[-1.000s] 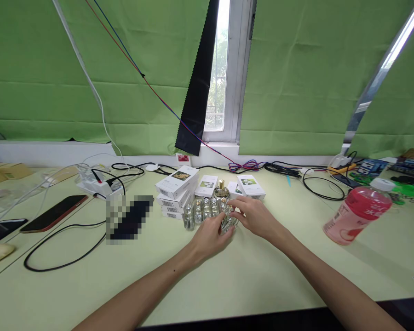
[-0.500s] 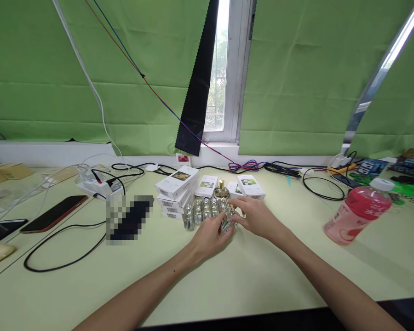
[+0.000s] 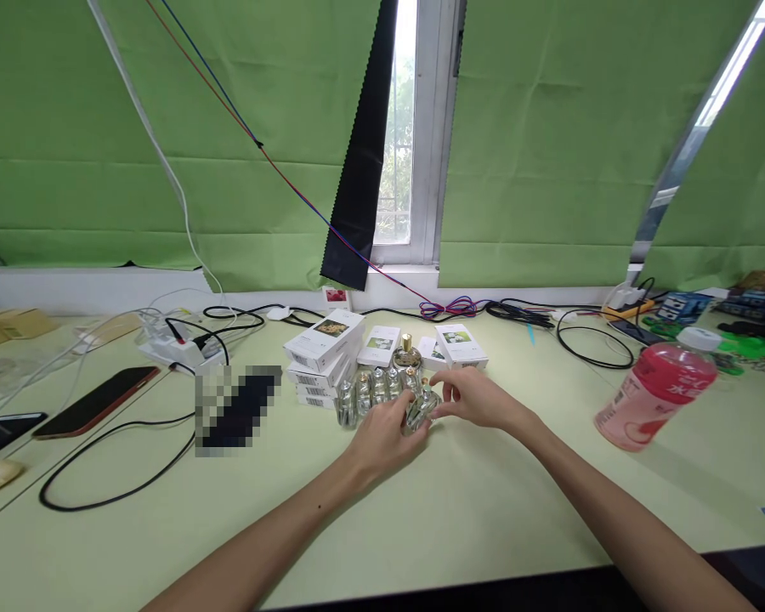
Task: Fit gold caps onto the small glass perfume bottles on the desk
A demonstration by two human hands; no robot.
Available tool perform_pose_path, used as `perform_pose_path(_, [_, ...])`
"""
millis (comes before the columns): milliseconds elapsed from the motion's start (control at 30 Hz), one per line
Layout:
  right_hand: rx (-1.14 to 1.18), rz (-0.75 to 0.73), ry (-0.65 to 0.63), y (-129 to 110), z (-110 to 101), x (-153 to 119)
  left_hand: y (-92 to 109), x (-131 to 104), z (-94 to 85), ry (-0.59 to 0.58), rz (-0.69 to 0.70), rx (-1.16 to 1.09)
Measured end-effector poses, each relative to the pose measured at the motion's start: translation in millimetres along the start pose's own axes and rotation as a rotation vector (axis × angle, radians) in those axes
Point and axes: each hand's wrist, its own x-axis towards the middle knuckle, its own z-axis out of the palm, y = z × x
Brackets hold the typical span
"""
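Observation:
My left hand (image 3: 382, 438) is closed around the left side of a small clear glass bottle (image 3: 422, 410), which leans over at the right end of a row. My right hand (image 3: 475, 398) has its fingers curled against the bottle's right side and top. Several similar glass bottles (image 3: 378, 387) stand close together just left of it. Behind the row is a rounder glass bottle with a gold cap (image 3: 407, 342). A stack of white boxes (image 3: 324, 340) rises at the left, and flat white boxes (image 3: 461, 345) lie behind my right hand.
To the right stands a pink drink bottle (image 3: 660, 395) with a white cap. Phones (image 3: 95, 402) and a black cable (image 3: 118, 422) lie on the left, near a white power strip (image 3: 178, 344). More cables (image 3: 519, 313) run along the wall below green blinds (image 3: 561, 153).
My right hand has drawn slightly right and its fingers have curled in, so more of the glass bottle shows between my hands. The view has shifted a little.

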Motion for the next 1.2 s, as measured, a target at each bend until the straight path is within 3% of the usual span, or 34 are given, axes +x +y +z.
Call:
perform_pose_path(500, [0.223, -0.033, -0.101, 22.0, 23.7, 6.6, 4.3, -5.0, -1.2, 0.006, 0.129, 0.065])
perform_pose_path(1200, [0.292, -0.025, -0.106, 29.2, 28.9, 7.5, 2.1, -4.9, 1.0, 0.018, 0.169, 0.093])
